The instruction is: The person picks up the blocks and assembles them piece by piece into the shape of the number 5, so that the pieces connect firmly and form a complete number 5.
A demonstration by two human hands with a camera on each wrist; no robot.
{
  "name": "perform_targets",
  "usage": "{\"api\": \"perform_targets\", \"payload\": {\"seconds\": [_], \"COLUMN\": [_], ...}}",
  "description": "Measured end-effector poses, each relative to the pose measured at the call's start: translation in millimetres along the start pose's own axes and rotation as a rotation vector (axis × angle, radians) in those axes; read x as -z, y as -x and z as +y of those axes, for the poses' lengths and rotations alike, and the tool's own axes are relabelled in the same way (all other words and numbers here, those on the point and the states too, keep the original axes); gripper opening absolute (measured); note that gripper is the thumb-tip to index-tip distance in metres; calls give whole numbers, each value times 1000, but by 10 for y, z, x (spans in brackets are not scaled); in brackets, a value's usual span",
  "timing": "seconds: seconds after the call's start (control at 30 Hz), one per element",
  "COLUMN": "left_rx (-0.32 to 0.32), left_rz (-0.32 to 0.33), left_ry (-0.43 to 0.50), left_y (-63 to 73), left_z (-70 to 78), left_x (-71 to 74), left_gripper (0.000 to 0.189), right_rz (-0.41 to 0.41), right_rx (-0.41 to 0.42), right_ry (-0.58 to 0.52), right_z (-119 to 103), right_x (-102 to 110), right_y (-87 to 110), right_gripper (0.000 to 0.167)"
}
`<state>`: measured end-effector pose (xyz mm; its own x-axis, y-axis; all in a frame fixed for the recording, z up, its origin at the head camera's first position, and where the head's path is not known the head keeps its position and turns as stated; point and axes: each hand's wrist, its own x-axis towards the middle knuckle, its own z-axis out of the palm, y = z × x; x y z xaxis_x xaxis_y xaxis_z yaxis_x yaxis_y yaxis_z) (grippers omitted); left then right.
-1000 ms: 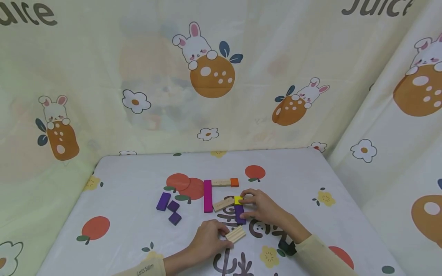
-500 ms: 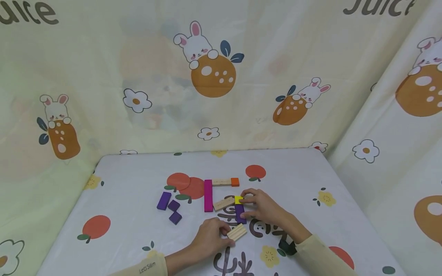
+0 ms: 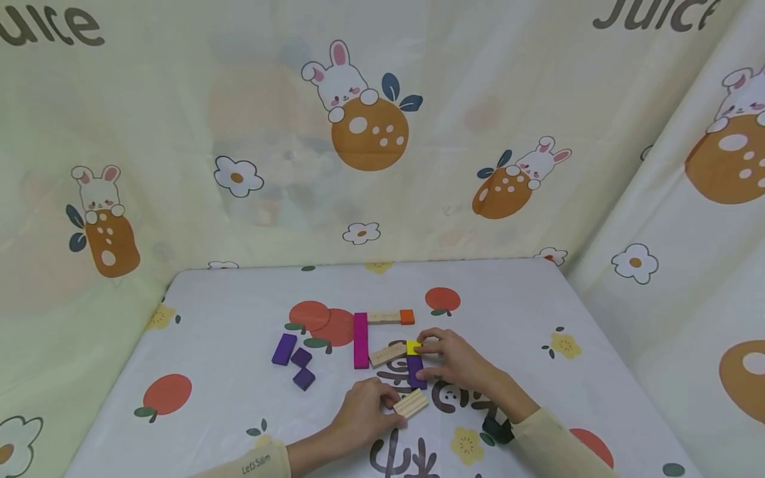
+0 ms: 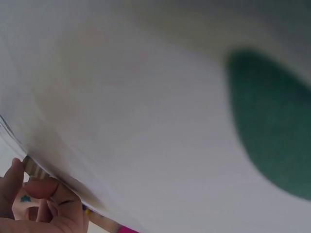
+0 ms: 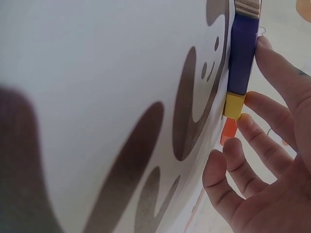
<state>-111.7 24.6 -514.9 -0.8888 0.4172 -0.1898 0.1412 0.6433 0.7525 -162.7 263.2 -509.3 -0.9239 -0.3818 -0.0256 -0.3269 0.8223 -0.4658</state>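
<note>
From where I stand, a person in cream sleeves has both hands down at the small blocks around the middle of the table (image 3: 227,318). The left hand (image 3: 362,413), on the near side, pinches the left end of a ridged pale wooden block (image 3: 412,402) between thumb and fingers; that block lies slanted, close to the near end of a long purple block (image 3: 415,372). I cannot tell whether the two touch. The right hand (image 3: 457,362) comes in from the right with its fingers loosely bent, grasping nothing: the thumb rests against the purple block's right side, and a fingertip touches the yellow cube (image 3: 413,347) at its far end. A plain wooden strip (image 3: 388,354) runs slantwise leftward from beside that cube to the near part of a magenta bar (image 3: 361,340), which lies pointing near to far. From the bar's far end another wooden strip (image 3: 384,318) reaches right to an orange cube (image 3: 407,317). Off to the left sit three more purple pieces, an oblong one (image 3: 283,349) and two small ones (image 3: 303,379), near one another. Beyond the table hangs a pale curtain (image 3: 275,99) printed with rabbits on oranges.
</note>
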Motion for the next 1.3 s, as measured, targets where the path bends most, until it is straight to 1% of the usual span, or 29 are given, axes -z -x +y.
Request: {"api": "perform_targets", "payload": {"seconds": [0.13, 0.23, 0.33, 0.43, 0.5, 0.6, 0.73, 0.83, 0.9, 0.97, 1.1, 1.17, 1.3], "left_rx": [-15, -37, -64, -79, -80, -53, 33, 118, 175, 233, 317, 331, 313], "left_rz": [6, 41, 111, 202, 264, 349, 438, 473, 470, 454, 426, 420, 435], "left_ry": [-29, -59, -64, -58, -75, -112, -128, -122, -119, -109, -86, -89, -104], "left_y": [-8, -19, -29, -38, -48, -60, -24, 69, 142, 209, 268, 265, 227], "left_z": [-21, -43, -65, -99, -140, -220, -376, -537, -654, -766, -973, -1058, -1144], "left_x": [19, 79, 213, 408, 549, 778, 1115, 1332, 1420, 1457, 1439, 1410, 1370], "left_gripper": [42, 49, 47, 42, 40, 43, 50, 61, 68, 73, 70, 66, 63], "right_rz": [-4, -8, -13, -15, -15, -4, 2, -6, -9, -9, -11, -12, -10], "right_rx": [0, -13, -26, -29, -27, -13, -3, -4, -9, -12, 3, 19, 31], "right_ry": [-5, -13, -21, -24, -29, -24, -19, -18, -22, -22, -21, -18, -15], "right_z": [8, 8, 3, 1, 3, 8, 18, 18, 12, 13, 23, 28, 32], "right_x": [-6, -7, -10, -14, -15, -14, -16, -11, 1, 10, 21, 15, -1], "right_y": [-4, -8, -9, -8, -7, -3, -3, -5, -5, -4, 2, 2, 0], "right_gripper": [47, 47, 47, 47, 47, 47, 47, 47, 47, 48, 48, 48, 49]}}
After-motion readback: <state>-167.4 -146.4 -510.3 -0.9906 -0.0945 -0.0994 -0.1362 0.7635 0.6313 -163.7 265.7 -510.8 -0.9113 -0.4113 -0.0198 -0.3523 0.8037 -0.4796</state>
